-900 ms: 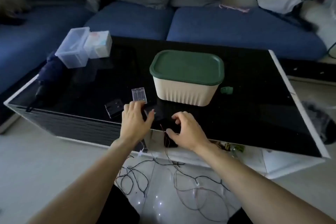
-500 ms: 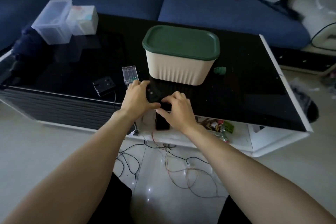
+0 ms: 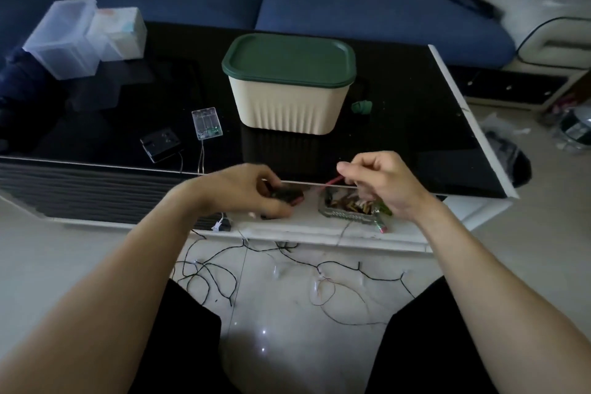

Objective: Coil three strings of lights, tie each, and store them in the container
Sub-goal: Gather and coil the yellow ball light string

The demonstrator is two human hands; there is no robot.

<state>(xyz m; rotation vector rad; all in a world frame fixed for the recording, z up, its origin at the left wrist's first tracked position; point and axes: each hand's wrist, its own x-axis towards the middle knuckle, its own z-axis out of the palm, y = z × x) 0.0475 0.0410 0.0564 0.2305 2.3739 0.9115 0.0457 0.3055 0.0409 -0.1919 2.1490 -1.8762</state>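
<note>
So both hands are down at the front edge of the glossy black coffee table (image 3: 399, 125). The left hand (image 3: 243, 189) is curled round a small black battery box (image 3: 286, 195) with a bit of red at its end, holding it just off the table edge. The right hand (image 3: 380, 182) has its thumb and forefinger pinched on a thin red wire (image 3: 331, 183) that runs across to that box, other fingers curled in.

The cream ribbed plastic container (image 3: 287, 109) sits mid-table with its dark green lid (image 3: 289, 59) still on. Left of it there's a clear plastic battery case (image 3: 207, 123) and a second small black box (image 3: 161, 144), each with a thin wire going over the edge. The strings of lights (image 3: 319, 278) are a loose uncoiled mess of dark wire on the pale tiled floor (image 3: 287, 339) between the person's knees, a few tiny bulbs glowing.

Also a little green thing (image 3: 362, 107) right of the container, can't tell what it is, and two clear plastic boxes (image 3: 83, 37) at the far left corner
</note>
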